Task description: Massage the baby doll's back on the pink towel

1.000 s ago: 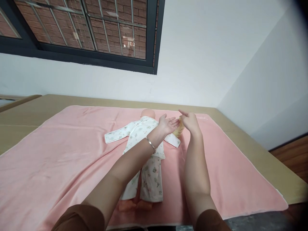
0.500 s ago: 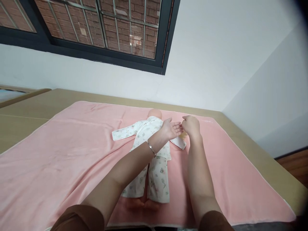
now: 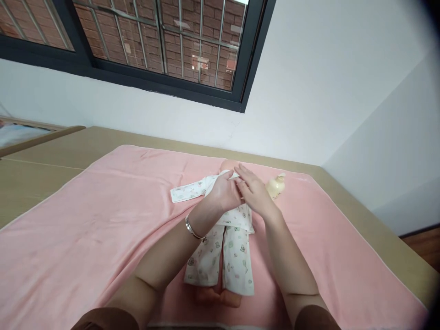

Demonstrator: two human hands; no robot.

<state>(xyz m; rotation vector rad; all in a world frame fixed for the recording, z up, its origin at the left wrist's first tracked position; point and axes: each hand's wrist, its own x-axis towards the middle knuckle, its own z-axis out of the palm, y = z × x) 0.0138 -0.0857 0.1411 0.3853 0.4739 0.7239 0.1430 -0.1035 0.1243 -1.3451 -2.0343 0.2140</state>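
Over the chest of a baby doll [image 3: 237, 259] in white printed pajamas, my two hands come together. My left hand [image 3: 225, 192], palm up with a bracelet [image 3: 194, 228] at the wrist, has its fingers extended. Meeting its fingers from the right is my right hand [image 3: 253, 189], its fingers stretched out too. Neither hand shows anything held. The doll lies on its back on a pink blanket [image 3: 137, 206], feet toward me; my hands hide its upper body and part of its head. A pale yellow pump bottle [image 3: 276, 185] stands just right of my right hand.
The blanket covers much of a wooden tabletop [image 3: 347, 195] with a white wall [image 3: 295, 91] behind it. A dark-framed window [image 3: 172, 82] with bars is set above. At the far left, a wooden edge [image 3: 44, 135] rises beside something pale.
My right hand has moved left and unfolded, and its fingers now meet my left hand's. Both have shifted over the doll's chest. The bottle, mostly covered before, is visible.
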